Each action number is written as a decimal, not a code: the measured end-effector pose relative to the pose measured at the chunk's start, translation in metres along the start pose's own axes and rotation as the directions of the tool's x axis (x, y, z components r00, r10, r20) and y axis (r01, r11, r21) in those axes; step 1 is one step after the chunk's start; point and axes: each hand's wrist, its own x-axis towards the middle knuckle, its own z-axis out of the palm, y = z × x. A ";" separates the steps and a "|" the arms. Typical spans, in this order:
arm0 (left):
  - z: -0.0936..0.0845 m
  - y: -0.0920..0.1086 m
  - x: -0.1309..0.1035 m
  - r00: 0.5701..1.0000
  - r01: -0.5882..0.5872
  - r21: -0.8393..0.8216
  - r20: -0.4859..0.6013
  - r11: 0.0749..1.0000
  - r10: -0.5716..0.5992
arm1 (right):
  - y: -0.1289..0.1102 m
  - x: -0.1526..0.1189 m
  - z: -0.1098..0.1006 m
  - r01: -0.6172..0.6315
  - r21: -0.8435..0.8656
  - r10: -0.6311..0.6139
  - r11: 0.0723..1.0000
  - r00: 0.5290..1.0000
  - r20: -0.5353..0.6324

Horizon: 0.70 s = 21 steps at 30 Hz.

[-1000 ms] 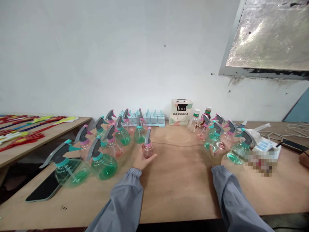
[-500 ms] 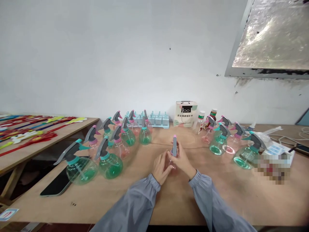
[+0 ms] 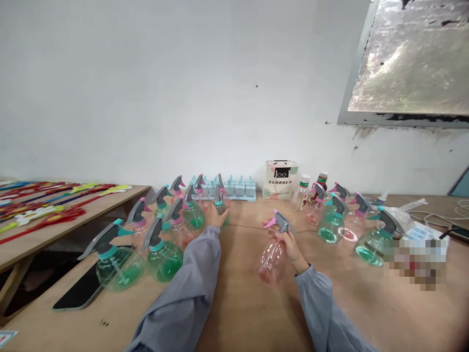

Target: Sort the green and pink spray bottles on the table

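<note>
My right hand (image 3: 290,245) is closed around the neck of a pink spray bottle (image 3: 270,261) with a grey and pink trigger head. This bottle is tilted, its round clear body low over the table and its nozzle pointing left. My left hand (image 3: 217,217) reaches forward to a green spray bottle (image 3: 219,195) with a teal collar. Its fingers and thumb lie around that bottle's body, which they partly cover. Just left of this hand stand another green spray bottle (image 3: 194,215) and a pink spray bottle (image 3: 181,232).
More spray bottles stand in a left group, with a green bottle (image 3: 164,264) nearest, and in a right group with a green bottle (image 3: 370,249). A phone (image 3: 78,291) lies at left. Behind are a pale blue mould tray (image 3: 240,189), a paper bag (image 3: 280,181) and sauce bottles (image 3: 302,193).
My left hand has left the pink spray bottle and moved forward and left to a green one. My right hand keeps the pink bottle, now tilted and turned with its nozzle leftward.
</note>
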 end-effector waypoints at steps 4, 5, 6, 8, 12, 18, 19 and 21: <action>-0.008 -0.002 -0.043 0.998 -0.016 0.087 0.058 0.996 0.011 | -0.005 0.002 0.001 -0.072 0.106 0.067 0.992 0.996 0.052; -0.011 -0.002 -0.055 0.998 -0.032 0.106 0.055 0.994 0.026 | -0.007 0.003 0.002 -0.082 0.108 0.075 0.991 0.995 0.073; -0.013 -0.001 -0.067 0.998 -0.046 0.120 0.041 0.992 0.041 | -0.010 0.004 0.004 -0.092 0.106 0.082 0.990 0.992 0.100; -0.018 -0.002 -0.087 0.997 -0.074 0.149 0.006 0.986 0.074 | -0.016 0.006 0.009 -0.105 0.102 0.088 0.989 0.983 0.163; -0.024 -0.005 -0.111 0.983 -0.173 0.124 -0.045 0.977 0.180 | -0.026 0.010 0.022 -0.114 0.106 0.099 0.988 0.986 0.137; -0.024 -0.008 -0.116 0.973 -0.210 0.101 -0.078 0.972 0.218 | -0.025 0.006 0.035 -0.049 0.148 0.058 0.988 0.997 -0.056; -0.024 -0.008 -0.116 0.972 -0.215 0.092 -0.076 0.972 0.222 | -0.025 0.004 0.037 -0.061 0.133 0.067 0.989 0.997 -0.042; -0.024 -0.008 -0.115 0.973 -0.217 0.075 -0.066 0.973 0.222 | -0.026 0.001 0.039 -0.093 0.091 0.094 0.992 0.996 -0.006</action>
